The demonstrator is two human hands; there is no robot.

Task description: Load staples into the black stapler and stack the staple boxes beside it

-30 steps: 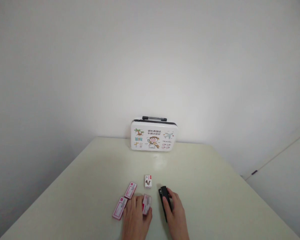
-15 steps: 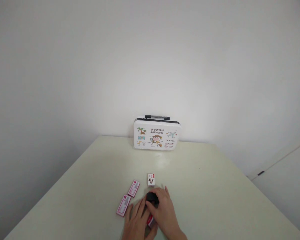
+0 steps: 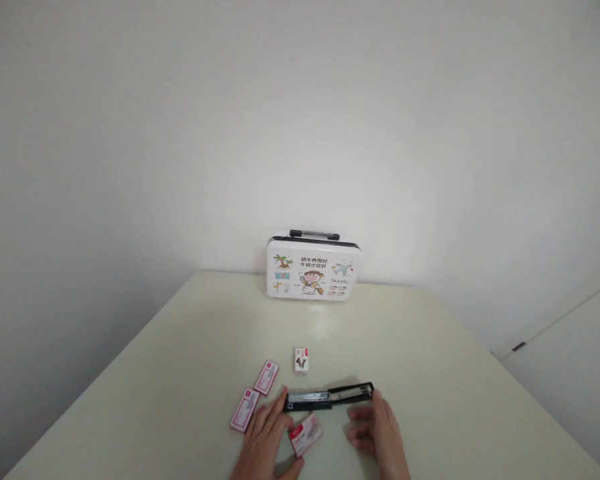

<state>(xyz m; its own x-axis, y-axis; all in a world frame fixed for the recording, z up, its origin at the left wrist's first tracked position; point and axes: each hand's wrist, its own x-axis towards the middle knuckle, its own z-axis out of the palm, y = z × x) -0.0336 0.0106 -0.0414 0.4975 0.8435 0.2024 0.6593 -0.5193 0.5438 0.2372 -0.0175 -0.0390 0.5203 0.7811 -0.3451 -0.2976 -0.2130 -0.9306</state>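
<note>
Black stapler (image 3: 329,397) lies swung fully open, flat on the counter (image 3: 430,373), stretched left to right between both hands. Left hand (image 3: 267,437) has fingertips on the stapler's left end, grip loose, fingers spread, not wrapped around anything. Right hand (image 3: 380,433) sits at the stapler's right end, fingers curled in, tips touching or just beside the end; can't tell if it actually pinches it. Pink-and-white staple box (image 3: 305,435) lies tilted just below the stapler, between the hands, beside the left thumb. Two more pink staple boxes left of the left hand: one (image 3: 245,409) near the fingers, other (image 3: 267,377) just behind it. Small white box with red corner (image 3: 302,359) stands upright just behind the stapler, apart from it. White cartoon-print travel case (image 3: 313,269) with dark handle stands at the counter's far edge against the wall, well apart from everything else.
</note>
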